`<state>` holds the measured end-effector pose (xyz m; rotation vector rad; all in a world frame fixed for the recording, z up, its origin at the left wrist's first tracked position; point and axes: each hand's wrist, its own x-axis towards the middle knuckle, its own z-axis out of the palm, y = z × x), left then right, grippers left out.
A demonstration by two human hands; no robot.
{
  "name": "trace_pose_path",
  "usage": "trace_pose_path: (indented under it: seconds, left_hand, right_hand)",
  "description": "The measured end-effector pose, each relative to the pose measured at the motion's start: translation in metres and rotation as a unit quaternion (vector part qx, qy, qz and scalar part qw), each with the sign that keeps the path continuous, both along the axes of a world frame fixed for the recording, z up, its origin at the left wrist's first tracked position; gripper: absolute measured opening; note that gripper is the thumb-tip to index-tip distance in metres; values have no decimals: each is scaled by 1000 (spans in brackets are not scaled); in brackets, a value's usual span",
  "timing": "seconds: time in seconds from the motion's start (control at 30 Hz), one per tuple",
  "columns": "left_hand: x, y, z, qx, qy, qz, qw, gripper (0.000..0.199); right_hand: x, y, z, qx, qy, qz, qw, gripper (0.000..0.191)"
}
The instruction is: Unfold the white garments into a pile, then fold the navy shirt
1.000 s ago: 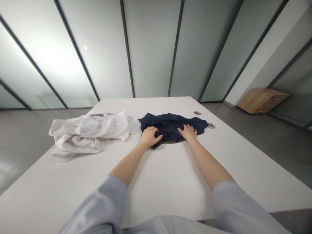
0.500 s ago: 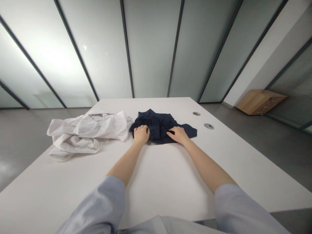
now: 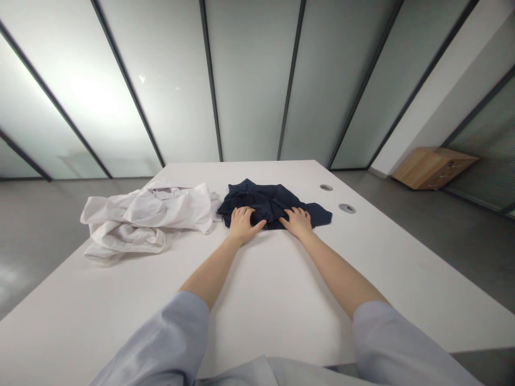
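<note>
With thumbs spread from loosely splayed fingers, my left hand [image 3: 242,226] and right hand [image 3: 298,222] rest on the crumpled navy cloth [image 3: 265,194] at the frame's centre, probably to steady its folds, beside the white cloth [image 3: 161,209] at centre left.

Glare on L glass panels [image 3: 88,88], R dimmer; edges stretched; navy cloth [image 3: 265,198] prob. blurry.

The dark cloth [image 3: 267,197] now lies farther left, clear of the nearer grommet [image 3: 347,208], with the right hand [image 3: 298,221] closer to the left hand [image 3: 243,225].
</note>
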<state>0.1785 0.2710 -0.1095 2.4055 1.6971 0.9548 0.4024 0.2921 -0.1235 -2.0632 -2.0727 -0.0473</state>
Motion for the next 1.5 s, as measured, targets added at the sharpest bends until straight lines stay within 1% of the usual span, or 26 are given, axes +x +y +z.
trace_pose_path:
  seconds: [0.07, 0.13, 0.23, 0.33, 0.4, 0.47, 0.6, 0.67, 0.73, 0.77, 0.83, 0.9, 0.93, 0.97, 1.0, 1.1, 1.2, 1.27, 1.3, 1.33, 1.4, 1.47, 1.5]
  left_hand:
    - [1, 0, 3, -5, 4, 2, 1000, 29]
    - [2, 0, 6, -21, 19, -18, 999, 19]
    - [3, 0, 6, -44, 51, -69, 995, 20]
    - [4, -1, 2, -57, 85, -98, 990, 20]
    - [4, -1, -2, -54, 107, -98, 988, 22]
    - [3, 0, -7, -53, 124, -78, 988, 33]
    - [1, 4, -13, -80, 129, 1, 988, 60]
    - [0, 6, -15, -91, 124, 30, 988, 65]
    - [-1, 7, -16, -91, 113, 43, 988, 67]
    - [-1, 8, -16, -88, 107, 45, 989, 68]
    - [-1, 8, -17, -82, 96, 45, 991, 70]
    - [-1, 9, -18, -77, 89, 42, 992, 71]
    - [-1, 9, -18, -75, 87, 40, 993, 72]
    - [-1, 9, -19, -74, 86, 38, 993, 72]
    - [-2, 9, -19, -73, 86, 36, 993, 73]
    - [-3, 10, -19, -75, 87, 34, 993, 73]
    - [-4, 10, -16, -70, 87, 31, 993, 70]
    - [-4, 10, -14, -63, 81, 25, 994, 60]
    - [-3, 9, -12, -64, 73, 18, 995, 54]
    - [-2, 9, -11, -68, 59, 5, 996, 47]
    - [-1, 9, -10, -90, 8, -39, 995, 36]
    - [-1, 12, -11, -118, -82, -89, 986, 35]
    - [-2, 13, -12, -129, -135, -106, 977, 36]
  right_hand:
    - [6, 2, 0, 6, 3, -54, 999, 52]
    - [10, 1, 1, 10, 9, -73, 997, 50]
    - [9, -1, 6, 11, 7, -70, 997, 39]
    - [6, -4, 12, 6, -13, -47, 999, 31]
    - [4, -4, 14, 2, -18, -13, 1000, 31]
    - [1, -5, 14, -1, -6, 47, 999, 31]
    - [-11, -10, 14, -10, 29, 203, 979, 32]
    - [-18, -13, 14, -15, 23, 241, 970, 36]
    - [-22, -15, 15, -17, 4, 230, 973, 40]
    - [-23, -15, 15, -15, -7, 206, 978, 41]
    - [-20, -14, 15, -13, -23, 126, 992, 43]
    - [-14, -12, 15, -23, -25, 39, 999, 46]
    - [-10, -10, 15, -32, -23, 11, 999, 47]
    - [-6, -9, 15, -39, -21, -4, 999, 46]
    - [-3, -7, 16, -45, -18, -8, 999, 44]
    - [4, -4, 22, -54, -1, 11, 998, 36]
    - [2, -1, 31, -62, 70, 51, 994, 32]
    - [-5, -1, 35, -87, 166, 96, 977, 33]
    - [-9, -1, 35, -108, 229, 118, 960, 34]
    - [-15, -2, 35, -133, 295, 135, 936, 37]
    - [-27, -4, 31, -178, 419, 154, 877, 45]
    - [-38, -6, 26, -204, 502, 170, 823, 56]
    - [-43, -6, 23, -214, 521, 182, 806, 61]
